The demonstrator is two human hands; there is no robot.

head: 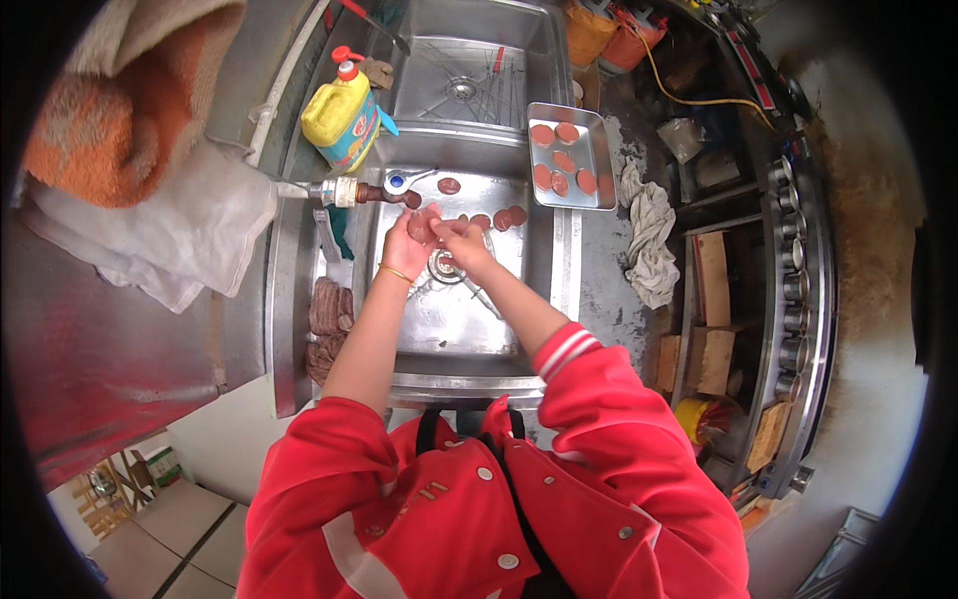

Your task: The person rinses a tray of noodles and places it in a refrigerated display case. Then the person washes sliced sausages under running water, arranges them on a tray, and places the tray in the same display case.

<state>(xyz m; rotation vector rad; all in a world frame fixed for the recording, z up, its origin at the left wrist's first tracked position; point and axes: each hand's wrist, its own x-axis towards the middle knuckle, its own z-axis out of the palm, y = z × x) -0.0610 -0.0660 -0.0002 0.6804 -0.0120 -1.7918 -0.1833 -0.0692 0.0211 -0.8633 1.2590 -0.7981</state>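
Observation:
Under the end of a tap (411, 198) my left hand (402, 247) holds a round reddish-pink slice (420, 227), probably sausage or ham, on its upturned fingers. My right hand (468, 245) reaches in from the other side, its fingertips on the slice's edge. Both hands are above a stainless steel sink basin (434, 329). Several similar slices lie on the basin floor beyond my hands, including a single slice (449, 186) and an overlapping pair (509, 218). The drain (447, 266) shows between my forearms, with a reddish piece on it.
Right of the basin, a metal tray (540, 153) carries several slices. A yellow jug (340, 120) stands at left, near brown gloves or cloths (329, 314). The far basin (449, 56) holds thin skewers. A crumpled cloth (650, 232) lies before the stove (793, 292).

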